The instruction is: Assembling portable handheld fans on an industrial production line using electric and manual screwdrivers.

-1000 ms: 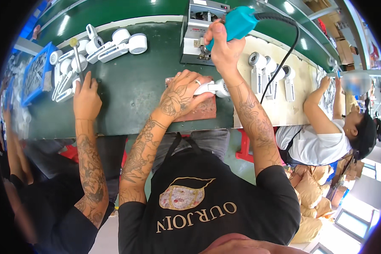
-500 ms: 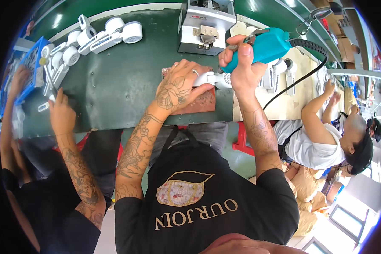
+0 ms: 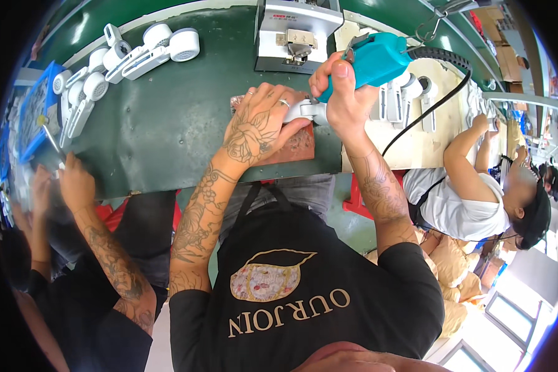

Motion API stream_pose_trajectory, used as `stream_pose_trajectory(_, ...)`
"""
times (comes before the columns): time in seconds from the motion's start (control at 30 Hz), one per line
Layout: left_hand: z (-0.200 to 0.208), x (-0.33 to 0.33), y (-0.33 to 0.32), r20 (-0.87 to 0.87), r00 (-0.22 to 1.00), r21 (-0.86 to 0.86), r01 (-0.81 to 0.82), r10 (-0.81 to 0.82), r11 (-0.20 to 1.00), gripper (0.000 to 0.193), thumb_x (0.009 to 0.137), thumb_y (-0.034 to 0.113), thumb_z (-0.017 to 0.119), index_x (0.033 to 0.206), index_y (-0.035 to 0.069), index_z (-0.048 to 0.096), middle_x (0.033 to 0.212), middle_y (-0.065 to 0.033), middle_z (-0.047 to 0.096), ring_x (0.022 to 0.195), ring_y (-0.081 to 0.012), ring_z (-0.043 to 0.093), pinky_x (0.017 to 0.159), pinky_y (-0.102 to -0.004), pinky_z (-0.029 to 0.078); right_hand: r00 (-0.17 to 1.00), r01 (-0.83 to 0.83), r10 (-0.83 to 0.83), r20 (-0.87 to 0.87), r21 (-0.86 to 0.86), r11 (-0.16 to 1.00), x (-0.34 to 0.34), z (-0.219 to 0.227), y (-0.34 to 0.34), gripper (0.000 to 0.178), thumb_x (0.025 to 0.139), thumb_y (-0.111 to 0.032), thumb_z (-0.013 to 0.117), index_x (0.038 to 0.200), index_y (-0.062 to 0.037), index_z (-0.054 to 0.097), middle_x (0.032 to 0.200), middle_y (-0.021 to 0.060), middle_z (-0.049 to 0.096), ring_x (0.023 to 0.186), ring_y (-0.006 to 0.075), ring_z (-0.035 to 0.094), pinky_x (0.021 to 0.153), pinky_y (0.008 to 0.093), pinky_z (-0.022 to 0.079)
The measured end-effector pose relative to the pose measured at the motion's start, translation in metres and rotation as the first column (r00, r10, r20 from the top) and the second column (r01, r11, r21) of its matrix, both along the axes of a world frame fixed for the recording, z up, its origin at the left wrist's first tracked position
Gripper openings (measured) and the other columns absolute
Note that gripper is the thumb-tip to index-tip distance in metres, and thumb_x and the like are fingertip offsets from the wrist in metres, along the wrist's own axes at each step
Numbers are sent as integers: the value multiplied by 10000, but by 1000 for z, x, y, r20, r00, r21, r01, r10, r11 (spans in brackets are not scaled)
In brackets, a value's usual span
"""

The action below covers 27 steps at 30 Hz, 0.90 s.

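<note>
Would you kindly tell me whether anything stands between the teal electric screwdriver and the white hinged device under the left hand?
Nothing visible stands between the teal electric screwdriver, in the right hand, and the white hinged device. The left hand covers the device's left end; the right hand partly hides its right end.

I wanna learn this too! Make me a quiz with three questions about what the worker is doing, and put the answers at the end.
1. Which of the worker's hands holds the teal corded power tool?
2. True or false: the left hand grips a white plastic part.
3. Where does the grey boxy machine stand?
a) on the floor
b) on the green bench, beyond the hands
c) on the reddish pad

Key:
1. The right hand.
2. True.
3. b
</note>
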<state>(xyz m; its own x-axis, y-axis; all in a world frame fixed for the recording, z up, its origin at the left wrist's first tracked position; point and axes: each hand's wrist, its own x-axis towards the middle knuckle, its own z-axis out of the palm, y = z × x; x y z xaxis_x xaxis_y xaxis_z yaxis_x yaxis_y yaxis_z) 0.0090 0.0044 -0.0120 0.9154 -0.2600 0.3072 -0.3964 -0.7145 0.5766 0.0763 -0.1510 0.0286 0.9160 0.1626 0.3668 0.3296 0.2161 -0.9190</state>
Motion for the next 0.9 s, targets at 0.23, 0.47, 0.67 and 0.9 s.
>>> stream_pose_trajectory(0.23,-2,-4,0,32,999,44,-18,17,999,445,964,450,632,1266,129,695,1157,-97,625,1127,-307,563,1058,-500,437,999,11,-16,-49,-91,996,2,7,0,411,1044,-381,625,938,5,532,672,60,518,584,177,547,565,332,473)
stream_pose_trajectory(0.47,0,-5,4,2,1000,-30,3,-3,1000,415,958,401,640,1273,136,695,1122,-110,630,1111,-320,570,1065,-505,437,984,88,-94,150,48,995,36,26,28,300,1035,-277,653,998,20,635,672,31,608,584,115,590,552,271,464)
stream_pose_trajectory(0.67,4,-4,2,12,1000,-79,10,-9,997,352,956,310,635,1258,142,699,1147,-102,649,1108,-324,576,1039,-487,440,973,47,-47,227,8,999,62,9,38,325,1032,-284,671,1012,20,559,737,78,606,622,169,595,567,310,501)
stream_pose_trajectory(0.9,1,-6,3,-29,1000,-84,-3,0,996,391,957,315,599,1290,135,693,1122,-117,640,1123,-326,565,1055,-497,431,994,20,-14,106,-53,998,42,15,30,334,1048,-302,633,1036,30,588,723,72,584,604,165,572,546,318,483)
